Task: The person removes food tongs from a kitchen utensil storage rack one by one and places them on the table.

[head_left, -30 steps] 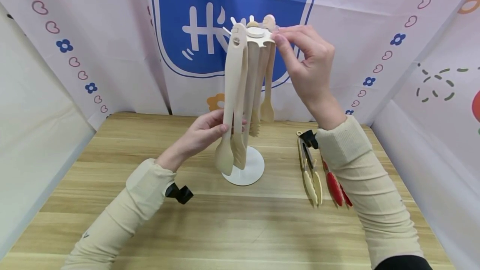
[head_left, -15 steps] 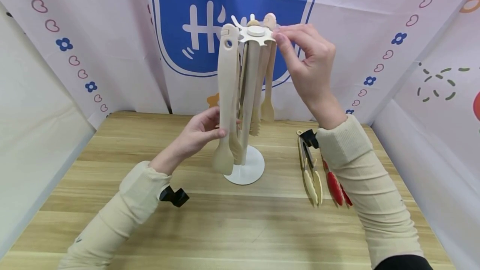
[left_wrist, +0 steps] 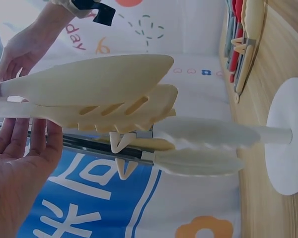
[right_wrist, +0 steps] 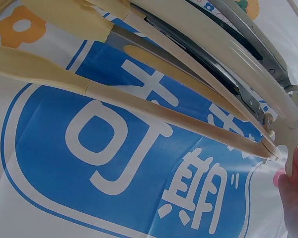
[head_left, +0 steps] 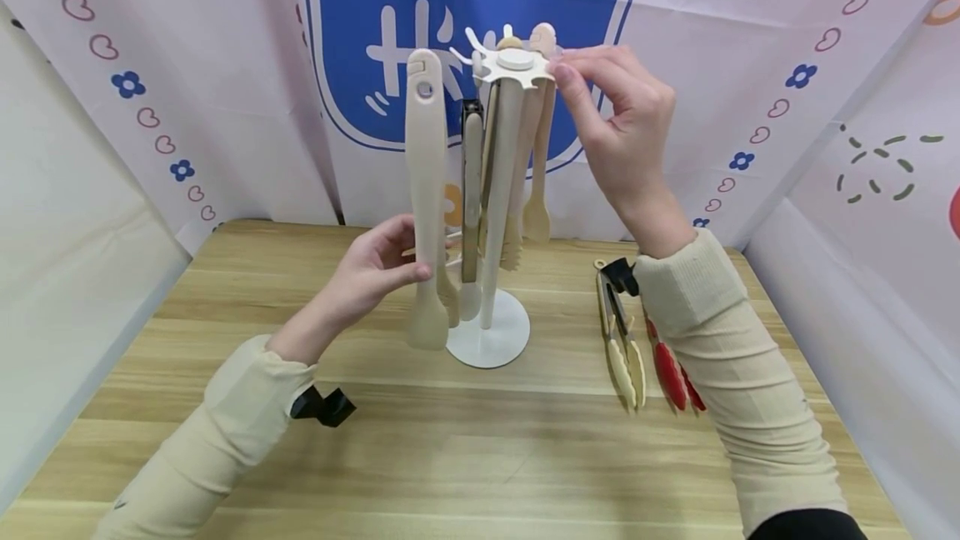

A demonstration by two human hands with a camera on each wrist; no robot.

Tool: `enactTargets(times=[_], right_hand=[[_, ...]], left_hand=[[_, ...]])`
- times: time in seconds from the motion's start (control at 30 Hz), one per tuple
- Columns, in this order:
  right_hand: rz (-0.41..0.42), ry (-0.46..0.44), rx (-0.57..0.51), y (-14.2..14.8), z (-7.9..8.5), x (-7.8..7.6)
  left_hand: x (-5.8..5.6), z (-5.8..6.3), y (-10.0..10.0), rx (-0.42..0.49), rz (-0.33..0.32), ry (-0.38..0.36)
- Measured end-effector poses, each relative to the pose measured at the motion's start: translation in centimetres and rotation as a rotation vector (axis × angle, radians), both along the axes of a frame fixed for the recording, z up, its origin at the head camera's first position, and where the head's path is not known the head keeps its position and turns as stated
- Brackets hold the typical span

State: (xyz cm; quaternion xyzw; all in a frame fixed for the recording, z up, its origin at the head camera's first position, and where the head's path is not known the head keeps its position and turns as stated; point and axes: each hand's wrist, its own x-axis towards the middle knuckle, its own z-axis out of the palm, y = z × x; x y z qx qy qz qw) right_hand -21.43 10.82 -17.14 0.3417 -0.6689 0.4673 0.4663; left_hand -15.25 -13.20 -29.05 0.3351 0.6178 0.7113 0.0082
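Note:
My left hand (head_left: 367, 265) pinches a pair of cream tongs (head_left: 426, 165) between thumb and fingers, upright with the heads down. In the left wrist view one head (left_wrist: 99, 79) is solid and the other is slotted with a toothed edge. The tongs' top end stands apart from the white hook ring (head_left: 516, 63) of a utensil stand, to its left. My right hand (head_left: 622, 119) pinches the ring's right edge. From the ring hang steel-armed tongs (head_left: 470, 190) with white tips and, at the back right, a cream long-handled utensil (head_left: 536, 215). Other hanging utensils partly hide one another.
The stand's round white base (head_left: 498, 348) rests on the wooden table (head_left: 480, 457). To its right lie tongs with cream tips (head_left: 630, 365) and tongs with red tips (head_left: 669, 377), partly under the right forearm. A printed curtain (head_left: 247, 90) closes the back.
My left hand has drawn the cream tongs leftward, off the hook ring, and the steel-armed tongs behind have come into sight. My right hand keeps its pinch on the ring.

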Motion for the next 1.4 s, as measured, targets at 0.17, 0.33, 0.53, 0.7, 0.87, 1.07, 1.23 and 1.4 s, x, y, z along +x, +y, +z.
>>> enactTargets(times=[0.17, 0.33, 0.53, 0.7, 0.87, 1.07, 1.23, 1.4], right_hand=[[0.001, -0.007, -0.004, 0.0, 0.0, 0.0], [-0.003, -0.016, -0.004, 0.0, 0.0, 0.0], [-0.011, -0.018, 0.002, 0.0, 0.0, 0.0], [-0.015, -0.014, 0.01, 0.0, 0.1, 0.1], [-0.012, -0.005, 0.014, 0.0, 0.1, 0.1], [-0.005, 0.003, 0.018, 0.1, 0.1, 0.1], [-0.003, 0.003, 0.017, 0.1, 0.0, 0.0], [0.002, 0.004, 0.013, 0.1, 0.0, 0.0]], left_hand=[[0.3, 0.0, -0.7, -0.02, 0.037, 0.006], [0.6, -0.2, -1.2, -0.044, 0.076, 0.001], [0.7, -0.4, -1.7, -0.04, 0.119, -0.013], [0.9, -0.7, -2.3, -0.025, 0.156, -0.019], [0.9, -1.0, -2.9, -0.012, 0.199, -0.018], [0.9, -1.3, -3.6, -0.016, 0.241, -0.022], [1.0, -1.5, -4.2, -0.043, 0.279, -0.026], [1.1, -1.4, -4.8, -0.125, 0.384, -0.046]])
